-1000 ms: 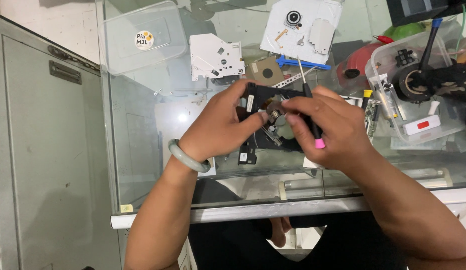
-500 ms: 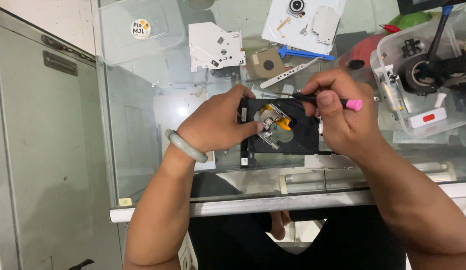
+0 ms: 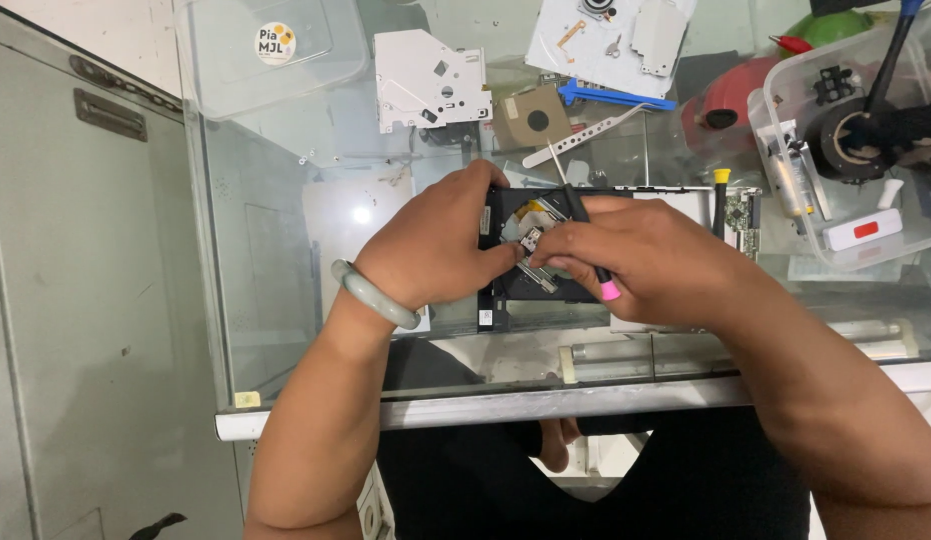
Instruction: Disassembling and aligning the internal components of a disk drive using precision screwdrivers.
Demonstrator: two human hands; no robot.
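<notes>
A black optical-drive mechanism [image 3: 521, 290] lies on a glass counter [image 3: 286, 240], its orange flex cable and metal parts exposed. My left hand [image 3: 436, 245], with a pale green bangle [image 3: 371, 295] on the wrist, grips the drive's left edge, thumb and fingers over its top. My right hand [image 3: 641, 260] rests over the drive's right half and holds a thin black tool with a pink end [image 3: 594, 262], its tip hidden among the drive's inner parts. The fingertips of both hands meet over a small metal piece [image 3: 531, 240].
Behind the drive lie a white metal cover plate [image 3: 426, 85], a brown square part [image 3: 534, 118], a blue strip [image 3: 611, 97], a white board with small parts [image 3: 606, 35] and a yellow-capped screwdriver [image 3: 721, 200]. A clear bin of parts [image 3: 856, 150] stands right; another clear lid [image 3: 271, 50] is far left.
My right hand has swung the tool from lying sideways with its pink end to the right to pointing down into the drive, pink end toward me. Both hands closed in over the centre.
</notes>
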